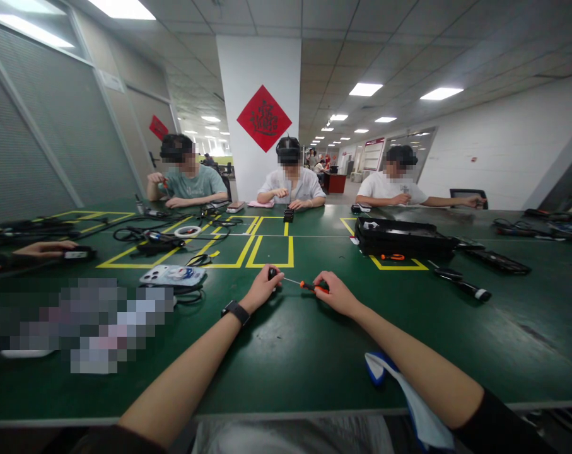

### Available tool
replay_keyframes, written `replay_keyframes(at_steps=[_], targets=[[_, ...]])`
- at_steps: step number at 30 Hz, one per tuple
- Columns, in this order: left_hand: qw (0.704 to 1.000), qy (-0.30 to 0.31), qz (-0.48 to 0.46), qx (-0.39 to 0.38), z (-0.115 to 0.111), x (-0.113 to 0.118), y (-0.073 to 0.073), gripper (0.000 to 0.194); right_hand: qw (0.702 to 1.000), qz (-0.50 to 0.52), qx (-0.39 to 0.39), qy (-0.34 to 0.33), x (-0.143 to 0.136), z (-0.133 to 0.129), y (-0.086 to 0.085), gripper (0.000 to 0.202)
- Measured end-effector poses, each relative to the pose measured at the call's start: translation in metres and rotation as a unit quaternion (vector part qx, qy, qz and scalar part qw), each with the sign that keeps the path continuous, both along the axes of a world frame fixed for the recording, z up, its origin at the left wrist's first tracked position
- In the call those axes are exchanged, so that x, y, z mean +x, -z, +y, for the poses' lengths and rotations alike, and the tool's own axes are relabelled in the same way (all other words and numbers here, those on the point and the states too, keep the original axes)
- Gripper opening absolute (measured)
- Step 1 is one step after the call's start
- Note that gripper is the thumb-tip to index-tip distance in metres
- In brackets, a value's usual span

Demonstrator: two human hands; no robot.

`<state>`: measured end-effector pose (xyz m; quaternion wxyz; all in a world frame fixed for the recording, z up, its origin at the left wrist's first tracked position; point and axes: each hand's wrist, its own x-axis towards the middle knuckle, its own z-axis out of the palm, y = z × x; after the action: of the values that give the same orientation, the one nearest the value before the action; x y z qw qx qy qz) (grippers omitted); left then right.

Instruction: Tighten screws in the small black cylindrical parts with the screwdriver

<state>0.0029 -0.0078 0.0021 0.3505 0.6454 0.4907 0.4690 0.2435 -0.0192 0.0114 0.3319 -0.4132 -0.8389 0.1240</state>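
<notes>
Near the middle of the green table (314, 353), my right hand (335, 293) is closed around the orange and black handle of a screwdriver (308, 286). Its thin metal shaft points left toward my left hand (263, 288). That hand grips a small black object (272, 273), mostly covered by the fingers, so its kind is unclear. The screwdriver's tip reaches the left fingertips; I cannot tell whether it touches the black object. A dark watch sits on my left wrist.
A patterned phone case (173, 275) and black cables (157, 239) lie left. Black trays (403, 236) with an orange-handled tool (392, 256) stand right, near a black tool (463, 284). A blue and white cloth (408, 391) hangs over the front edge. Several people sit around the table.
</notes>
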Motion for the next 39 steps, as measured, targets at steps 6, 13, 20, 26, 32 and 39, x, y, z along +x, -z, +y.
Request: replay_keyframes(at_steps=[6, 13, 20, 26, 32, 39], targets=[[1.000, -0.001, -0.002, 0.001, -0.001, 0.000, -0.001, 0.033, 1.000, 0.008, -0.007, -0.022, 0.000, -0.002, -0.003, 0.009], [1.000, -0.005, 0.004, 0.014, 0.001, 0.000, 0.001, 0.031, 0.998, 0.008, 0.060, -0.009, -0.006, -0.003, 0.001, 0.013], [1.000, -0.001, -0.003, 0.015, 0.002, 0.000, 0.003, 0.029, 0.999, 0.008, 0.040, -0.006, 0.001, 0.000, -0.005, 0.025], [1.000, 0.003, 0.002, 0.009, 0.002, -0.001, 0.003, 0.031, 0.999, -0.001, -0.017, -0.027, 0.015, 0.006, -0.006, 0.034], [1.000, -0.002, 0.000, 0.009, 0.001, 0.000, 0.000, 0.032, 0.999, 0.020, 0.004, -0.037, 0.009, 0.003, -0.002, 0.037], [1.000, -0.007, -0.020, 0.006, 0.000, -0.002, -0.001, 0.029, 0.999, 0.029, 0.016, -0.034, 0.004, 0.002, 0.001, 0.033]])
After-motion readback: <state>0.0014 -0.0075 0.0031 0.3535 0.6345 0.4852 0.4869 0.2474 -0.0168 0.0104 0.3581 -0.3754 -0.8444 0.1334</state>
